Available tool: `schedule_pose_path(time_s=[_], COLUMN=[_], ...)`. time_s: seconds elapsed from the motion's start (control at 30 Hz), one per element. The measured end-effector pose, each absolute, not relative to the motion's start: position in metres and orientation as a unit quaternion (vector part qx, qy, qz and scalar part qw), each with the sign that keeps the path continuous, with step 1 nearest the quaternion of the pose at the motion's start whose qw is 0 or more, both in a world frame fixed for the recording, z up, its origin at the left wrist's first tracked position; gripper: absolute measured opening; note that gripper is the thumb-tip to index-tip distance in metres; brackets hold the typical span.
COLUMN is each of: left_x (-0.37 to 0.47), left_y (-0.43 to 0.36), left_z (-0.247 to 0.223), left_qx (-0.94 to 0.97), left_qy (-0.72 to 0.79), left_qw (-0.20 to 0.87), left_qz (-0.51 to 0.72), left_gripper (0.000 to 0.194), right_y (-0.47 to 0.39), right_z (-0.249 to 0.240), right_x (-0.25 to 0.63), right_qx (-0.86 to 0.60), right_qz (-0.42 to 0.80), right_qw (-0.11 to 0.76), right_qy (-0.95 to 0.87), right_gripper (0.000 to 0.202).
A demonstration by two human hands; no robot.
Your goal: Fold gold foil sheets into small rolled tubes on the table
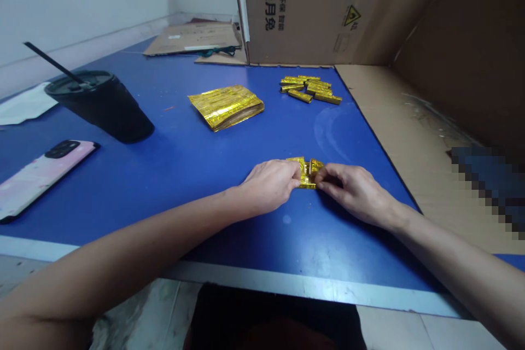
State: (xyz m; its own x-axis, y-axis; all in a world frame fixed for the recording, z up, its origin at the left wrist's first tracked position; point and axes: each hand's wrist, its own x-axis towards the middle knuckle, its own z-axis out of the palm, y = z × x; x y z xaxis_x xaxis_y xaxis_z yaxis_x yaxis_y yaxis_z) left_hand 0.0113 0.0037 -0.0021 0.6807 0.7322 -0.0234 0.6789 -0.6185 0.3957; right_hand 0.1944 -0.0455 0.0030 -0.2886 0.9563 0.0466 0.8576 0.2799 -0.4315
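Note:
Between my hands, on the blue table (229,175), lies a sheet of gold foil paper (307,180) with its sides partly folded inward. My left hand (275,181) grips its left side, fingers closed and thumb hidden in part. On the right, my right hand (351,188) pinches the sheet's raised right flap between thumb and fingers. Farther back sits a stack of gold foil paper (227,105), its layered edges showing. Several small folded gold foil pieces (311,88) are heaped at the back right.
A black tumbler (104,106) with a straw stands at the left, near a pink phone (45,175). A large cardboard box (307,11) rises at the back. Flat cardboard (381,120) borders the right side, and more cardboard pieces (197,37) lie at the back left.

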Motion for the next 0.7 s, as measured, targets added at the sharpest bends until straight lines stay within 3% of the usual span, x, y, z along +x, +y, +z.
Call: schedule_pose_path(time_s=[0.7], left_x=[0.0144], left_y=[0.0057], left_z=[-0.0022], left_qx=[0.914], left_qy=[0.399], left_qw=[0.07], left_qz=[0.029], left_gripper=[0.017], right_y=[-0.0445], right_z=[0.0073], right_x=[0.1891], right_qx=[-0.619], right_qz=[0.151], right_qw=[0.12], right_qy=[-0.761], right_gripper=[0.007])
